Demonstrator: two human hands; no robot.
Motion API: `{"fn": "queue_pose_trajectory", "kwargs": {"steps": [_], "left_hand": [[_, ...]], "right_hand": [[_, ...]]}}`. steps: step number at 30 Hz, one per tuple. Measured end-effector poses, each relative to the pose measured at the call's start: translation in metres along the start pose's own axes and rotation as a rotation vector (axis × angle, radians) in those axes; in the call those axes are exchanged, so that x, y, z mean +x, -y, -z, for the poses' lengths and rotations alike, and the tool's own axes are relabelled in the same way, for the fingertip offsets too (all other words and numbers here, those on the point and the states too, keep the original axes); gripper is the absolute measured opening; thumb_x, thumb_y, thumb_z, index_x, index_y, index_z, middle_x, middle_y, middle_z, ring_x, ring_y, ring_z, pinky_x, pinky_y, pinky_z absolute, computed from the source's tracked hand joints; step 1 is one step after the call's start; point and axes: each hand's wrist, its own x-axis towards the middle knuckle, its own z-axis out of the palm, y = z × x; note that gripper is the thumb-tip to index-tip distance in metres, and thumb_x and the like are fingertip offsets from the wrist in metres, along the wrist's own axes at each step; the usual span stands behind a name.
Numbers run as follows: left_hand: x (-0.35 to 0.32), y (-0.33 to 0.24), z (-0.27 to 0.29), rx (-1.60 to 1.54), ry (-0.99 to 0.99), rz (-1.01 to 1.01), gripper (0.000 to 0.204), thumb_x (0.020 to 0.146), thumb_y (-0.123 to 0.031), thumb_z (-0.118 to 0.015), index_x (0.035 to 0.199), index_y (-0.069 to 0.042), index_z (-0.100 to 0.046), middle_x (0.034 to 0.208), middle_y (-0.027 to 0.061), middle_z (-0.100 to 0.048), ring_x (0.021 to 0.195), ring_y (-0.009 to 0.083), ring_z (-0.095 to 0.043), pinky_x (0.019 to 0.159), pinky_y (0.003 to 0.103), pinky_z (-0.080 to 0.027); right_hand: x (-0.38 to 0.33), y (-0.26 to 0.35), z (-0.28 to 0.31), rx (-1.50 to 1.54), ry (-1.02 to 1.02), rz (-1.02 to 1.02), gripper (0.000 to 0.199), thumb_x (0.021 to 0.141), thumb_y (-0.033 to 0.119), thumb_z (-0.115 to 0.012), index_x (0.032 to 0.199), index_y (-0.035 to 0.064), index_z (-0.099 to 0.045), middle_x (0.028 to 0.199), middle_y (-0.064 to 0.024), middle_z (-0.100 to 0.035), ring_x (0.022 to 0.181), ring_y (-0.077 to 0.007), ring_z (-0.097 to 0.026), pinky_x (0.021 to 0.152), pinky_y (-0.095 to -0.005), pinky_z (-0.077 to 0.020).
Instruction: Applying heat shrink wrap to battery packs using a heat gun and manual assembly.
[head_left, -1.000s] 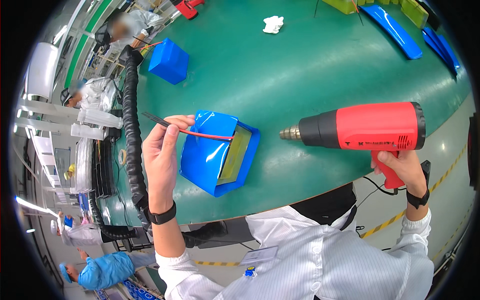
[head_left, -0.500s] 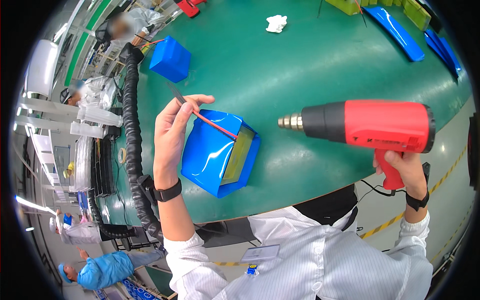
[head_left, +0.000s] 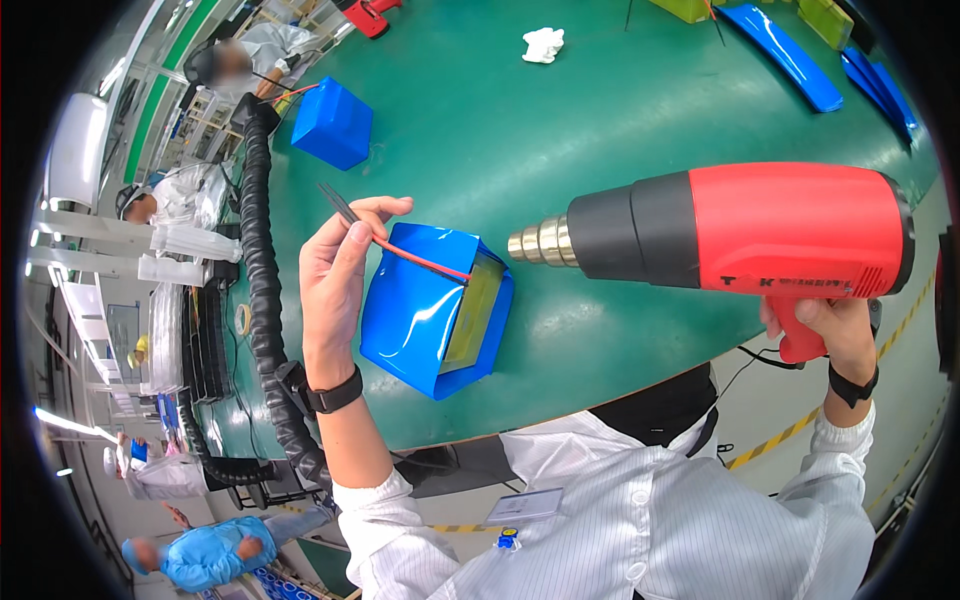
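My left hand (head_left: 335, 270) pinches a pair of red and black wires (head_left: 425, 263) between thumb and fingers. The wires come out of a battery pack (head_left: 475, 315) with yellow-green sides, which sits inside a loose, shiny blue plastic sleeve (head_left: 415, 310) on the table. My right hand (head_left: 835, 330) is closed round the handle of a red and black heat gun (head_left: 740, 230). Its metal nozzle points left at the open end of the sleeve, a short gap away from it. The fingers on the far side of the handle are partly hidden.
A finished-looking blue-wrapped pack (head_left: 333, 123) stands far left on the green table (head_left: 620, 110). A crumpled white tissue (head_left: 543, 45), flat blue sleeves (head_left: 785, 55) and yellow-green packs (head_left: 826, 22) lie farther back. A black ribbed hose (head_left: 262, 250) runs along the left edge; people work beyond it.
The heat gun has come nearer and its nozzle has moved left toward the sleeve's open end. My left hand still pinches the wires, shifted very slightly left.
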Motion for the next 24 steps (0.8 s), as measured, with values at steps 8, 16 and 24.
{"fn": "queue_pose_trajectory", "kwargs": {"steps": [8,16,24], "left_hand": [[0.001,-0.002,-0.002,0.011,-0.003,0.000,0.024,0.104,-0.022,-0.052,0.091,-0.003,-0.058,0.121,0.0211,-0.065,0.126,0.0344,-0.056,0.114,0.048,-0.035],[0.005,0.001,-0.004,-0.035,-0.030,-0.019,0.025,0.104,-0.020,-0.054,0.090,0.000,-0.062,0.117,0.0206,-0.068,0.119,0.0282,-0.059,0.110,0.046,-0.037],[0.008,0.007,-0.005,-0.041,-0.051,-0.006,0.025,0.105,-0.020,-0.051,0.093,-0.001,-0.062,0.115,0.0227,-0.069,0.116,0.0307,-0.062,0.108,0.046,-0.040]], "right_hand": [[-0.011,0.000,-0.003,-0.012,-0.063,0.000,0.041,0.089,0.021,-0.077,0.119,-0.0035,-0.062,0.085,-0.0144,-0.069,0.071,-0.0205,-0.068,0.059,-0.0322,-0.0576],[-0.028,-0.020,0.008,-0.173,-0.016,0.019,0.047,0.089,0.024,-0.078,0.121,-0.0050,-0.060,0.085,-0.0169,-0.069,0.070,-0.0225,-0.068,0.058,-0.0329,-0.0574],[-0.044,-0.030,-0.008,-0.305,-0.030,-0.313,0.031,0.081,0.018,-0.086,0.103,0.0024,-0.071,0.082,-0.0018,-0.070,0.063,-0.0101,-0.062,0.055,-0.0265,-0.0505]]}}
